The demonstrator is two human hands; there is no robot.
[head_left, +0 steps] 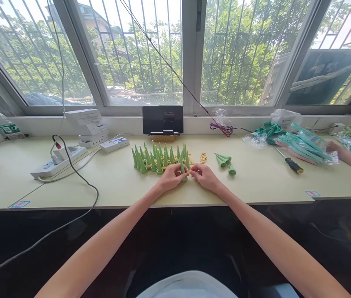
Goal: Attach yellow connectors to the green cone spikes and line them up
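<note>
Pale green tapered cones point(153, 164): smooth, matt, looks like plastic. Pale yellow flat table point(265, 182): smooth, faint sheen. Black rectangular screen point(152, 120): glossy. Long white power strip point(46, 169): smooth hard plastic. Crumpled clear film point(257, 142): thin, shiny plastic. Black-and-yellow screwdriver handle point(293, 165): smooth plastic; thin shaft point(280, 153): metal

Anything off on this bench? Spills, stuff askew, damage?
Mildly odd: the stacked white rectangular boxes sit crooked, upper ones jutting left; a black cable droops over the front edge of the pale yellow table, possibly a snag risk. A few slender green cones lie sideways, unlike the upright green cones.
</note>
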